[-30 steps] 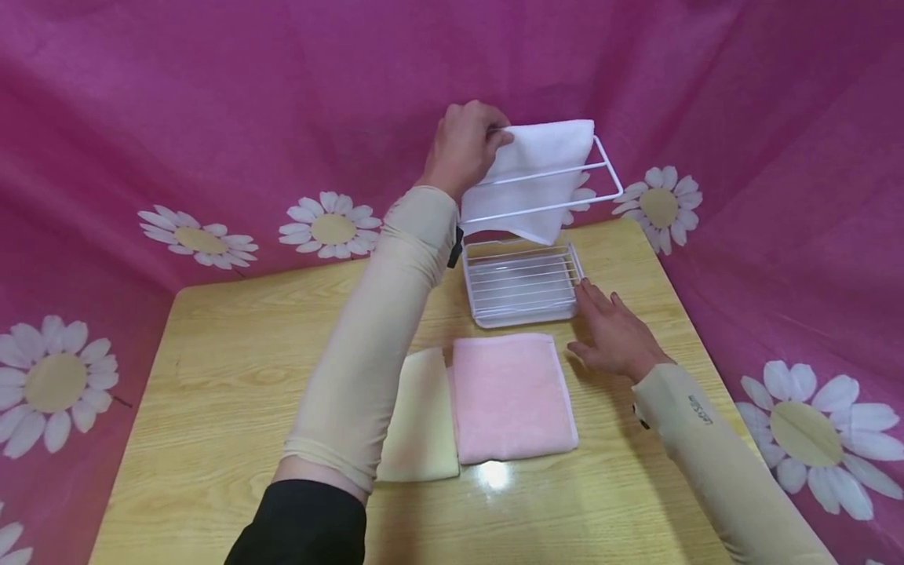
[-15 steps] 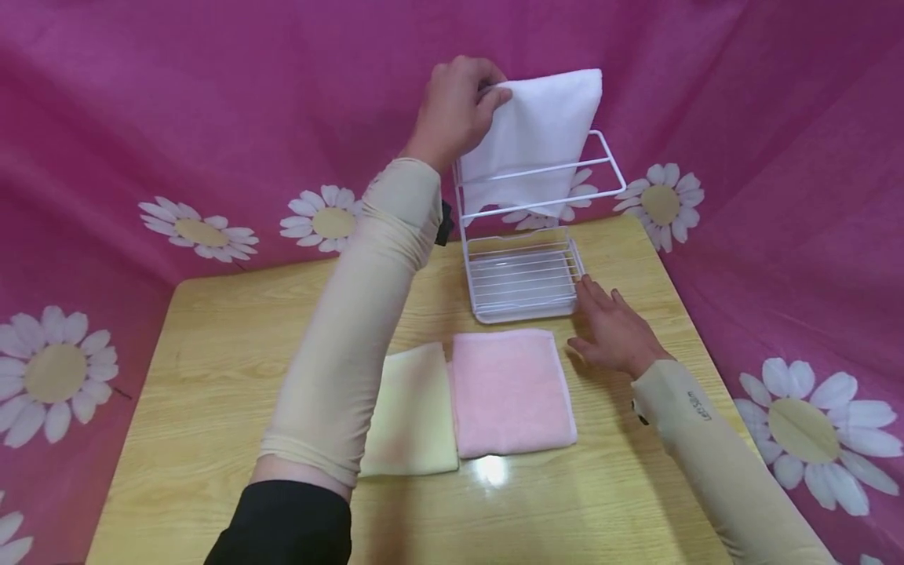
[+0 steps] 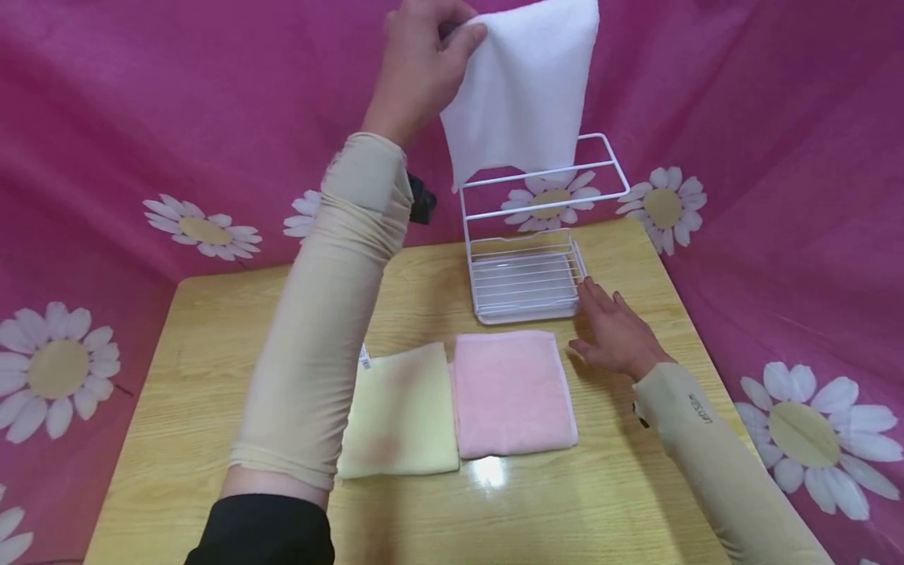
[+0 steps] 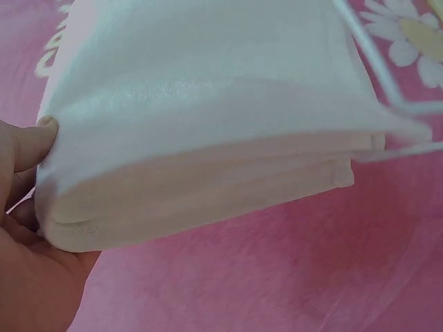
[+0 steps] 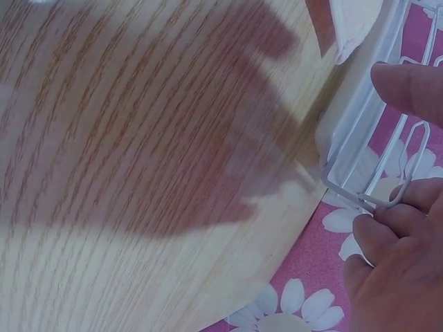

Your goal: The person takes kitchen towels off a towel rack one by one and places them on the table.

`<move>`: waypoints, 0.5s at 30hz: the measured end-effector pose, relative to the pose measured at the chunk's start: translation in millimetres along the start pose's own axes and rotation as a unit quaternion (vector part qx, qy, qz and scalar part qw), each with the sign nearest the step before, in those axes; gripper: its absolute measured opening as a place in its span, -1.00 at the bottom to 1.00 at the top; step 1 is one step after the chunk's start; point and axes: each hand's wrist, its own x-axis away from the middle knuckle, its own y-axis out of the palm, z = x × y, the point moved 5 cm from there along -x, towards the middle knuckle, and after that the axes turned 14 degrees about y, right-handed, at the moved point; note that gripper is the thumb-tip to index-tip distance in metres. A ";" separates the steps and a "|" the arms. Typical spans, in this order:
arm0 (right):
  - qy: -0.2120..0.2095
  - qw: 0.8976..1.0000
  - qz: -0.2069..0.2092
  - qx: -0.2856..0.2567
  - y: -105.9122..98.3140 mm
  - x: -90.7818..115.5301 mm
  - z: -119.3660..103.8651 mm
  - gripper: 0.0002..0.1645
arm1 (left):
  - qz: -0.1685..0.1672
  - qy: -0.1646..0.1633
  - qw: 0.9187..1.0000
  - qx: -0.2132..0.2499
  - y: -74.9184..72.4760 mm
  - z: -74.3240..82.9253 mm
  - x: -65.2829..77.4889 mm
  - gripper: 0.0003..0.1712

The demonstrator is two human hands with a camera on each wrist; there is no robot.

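Observation:
My left hand pinches the upper left edge of a white folded towel, raised at the back above a white wire rack. The towel hangs down, its lower edge overlapping the rack's upper bars in the head view. In the left wrist view, the folded layers of the towel show, with the thumb on one face. My right hand has its fingertips at the rack's right side, thumb apart. The right wrist view shows those fingers against the wire frame.
A yellow folded towel with a small tag and a pink folded towel lie side by side in front of the rack on the wooden table. Pink daisy-print cloth surrounds the table's back and sides.
My left hand has lifted the white towel up from the rack's upper bars and drawn slightly left. More of the yellow towel and its tag now show. My right hand has stayed at the rack.

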 end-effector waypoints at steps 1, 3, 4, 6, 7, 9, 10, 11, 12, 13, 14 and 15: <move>0.001 1.000 -0.003 0.000 0.0 0.2 0.1 0.21 | 0.006 -0.001 1.000 0.000 -4.4 0.0 0.2 -0.71; 0.002 1.000 -0.007 -0.004 -0.3 0.9 0.3 0.21 | 0.015 0.004 1.000 -0.006 -12.8 0.7 1.2 -0.70; 0.001 1.000 -0.008 -0.006 -0.9 1.5 0.1 0.21 | 0.020 0.006 1.000 -0.005 -16.7 1.1 1.6 -0.69; 0.000 1.000 -0.007 -0.007 -2.1 2.2 0.2 0.20 | 0.026 0.007 1.000 0.001 -23.9 1.4 2.8 -0.67; 0.000 1.000 -0.006 -0.007 -2.7 2.4 0.4 0.20 | 0.028 0.004 1.000 0.005 -27.2 1.2 3.6 -0.66; 0.000 1.000 -0.006 -0.007 -3.4 1.7 0.7 0.20 | 0.031 -0.004 0.999 0.016 -34.2 0.2 6.2 -0.63; 0.000 1.000 -0.007 -0.008 -3.7 1.3 0.8 0.21 | 0.031 -0.012 0.999 0.023 -37.8 -1.0 8.3 -0.62; 0.001 1.000 -0.008 -0.008 -3.7 0.9 0.9 0.21 | 0.031 -0.020 0.999 0.028 -41.5 -2.3 10.7 -0.61; 0.002 1.000 -0.009 -0.009 -3.7 0.6 1.0 0.21 | 0.031 -0.024 0.999 0.030 -45.2 -3.4 13.2 -0.60; 0.004 1.000 -0.011 -0.007 -3.5 0.3 1.4 0.22 | 0.035 -0.026 0.998 0.036 -48.9 -4.5 15.5 -0.61; 0.007 1.000 -0.012 -0.006 -3.6 -0.2 1.9 0.22 | 0.038 -0.025 0.998 0.037 -52.5 -5.5 18.3 -0.61; 0.010 1.000 -0.013 -0.004 -3.5 -0.4 2.7 0.22 | 0.038 -0.028 0.998 0.037 -55.9 -6.7 21.5 -0.61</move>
